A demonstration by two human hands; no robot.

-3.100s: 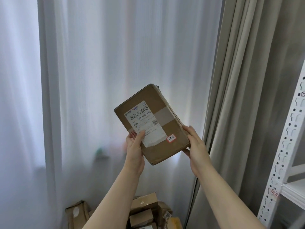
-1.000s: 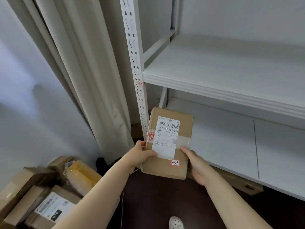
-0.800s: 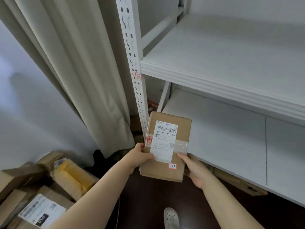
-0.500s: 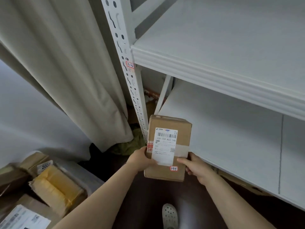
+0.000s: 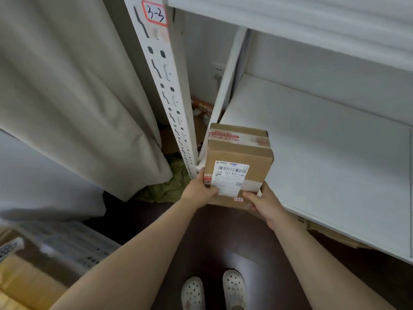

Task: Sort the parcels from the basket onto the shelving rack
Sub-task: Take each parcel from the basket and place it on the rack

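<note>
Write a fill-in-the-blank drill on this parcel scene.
The sticker on the rack upright reads ____.
The held parcel is made of ____.
Its shipping label is coloured ____.
The parcel's far end is over the ____ shelf.
Missing: 3-3; cardboard; white; lower.

One wide-angle camera, worn on the head, looks forward and steeply down, close against the left corner post (image 5: 165, 86) of the shelving rack (image 5: 290, 21). The lower shelf (image 5: 324, 164) fills the right side, a curtain (image 5: 78, 97) the left. The left hand (image 5: 199, 191), right hand (image 5: 266, 202) and parcel (image 5: 237, 153) sit at arm's length near mid-frame, with shoes (image 5: 234, 287) on the dark floor (image 5: 223, 231) at the bottom edge.
</note>
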